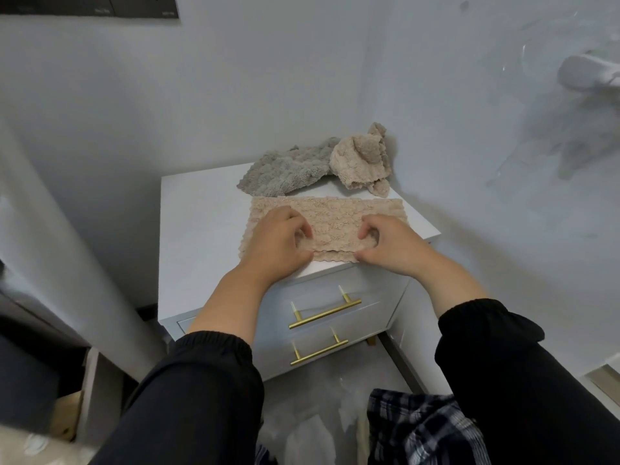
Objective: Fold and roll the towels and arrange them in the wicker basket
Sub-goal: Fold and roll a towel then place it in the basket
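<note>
Three towels lie on top of one white nightstand. The nearest, a beige towel, is spread flat along the front edge of the top, its near part doubled over so that a scalloped lower layer shows beneath. Both of the person's hands work on this near fold. The left hand has its fingers curled and pinches the cloth at the fold's left end. The right hand pinches it likewise at the right end, thumb low and fingers bent over the top. Behind it, by the wall, one grey towel lies crumpled, touching one crumpled beige towel on its right. The nightstand's front shows two drawers, each with one gold bar handle, the upper handle and the lower handle. Two black sleeves cover the forearms.
</note>
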The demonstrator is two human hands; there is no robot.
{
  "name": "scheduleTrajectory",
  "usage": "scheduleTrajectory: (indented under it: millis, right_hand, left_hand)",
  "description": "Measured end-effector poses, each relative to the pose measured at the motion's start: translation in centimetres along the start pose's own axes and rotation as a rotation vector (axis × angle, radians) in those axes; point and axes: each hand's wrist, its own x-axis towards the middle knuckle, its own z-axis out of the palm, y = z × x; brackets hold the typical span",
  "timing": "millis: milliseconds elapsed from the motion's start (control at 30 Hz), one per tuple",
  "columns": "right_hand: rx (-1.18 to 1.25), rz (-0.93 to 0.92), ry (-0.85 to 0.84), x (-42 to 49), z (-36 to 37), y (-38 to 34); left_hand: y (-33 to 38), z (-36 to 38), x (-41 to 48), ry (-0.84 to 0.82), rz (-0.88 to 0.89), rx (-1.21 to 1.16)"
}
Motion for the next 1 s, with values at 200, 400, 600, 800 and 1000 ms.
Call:
scheduleTrajectory:
  millis: [200, 400, 600, 800, 1000]
  right_hand:
    - [-0.058, -0.078, 0.098, 0.1, 0.2, 0.2]
    - [-0.017, -0.099, 0.187, -0.2, -1.4, -0.8]
    - [-0.012, -0.038, -0.125, -1.3, -1.9, -0.8]
    - [0.103, 0.141, -0.138, -1.3, -2.5, 0.6]
    - [0.066, 0.521, -0.245, -1.6, -3.0, 4.4]
  left_hand:
    - [0.8, -0.3, -0.1, 0.046, -0.018, 0.073]
    - [1.7, -1.6, 0.1, 0.130, 0.020, 0.057]
    - [2.0, -1.2, -0.1, -0.095, -0.027, 0.185]
    - [2.2, 0.3, 0.1, -0.061, 0.044, 0.206]
    - [2.0, 1.8, -0.4, -0.421, 0.044, 0.326]
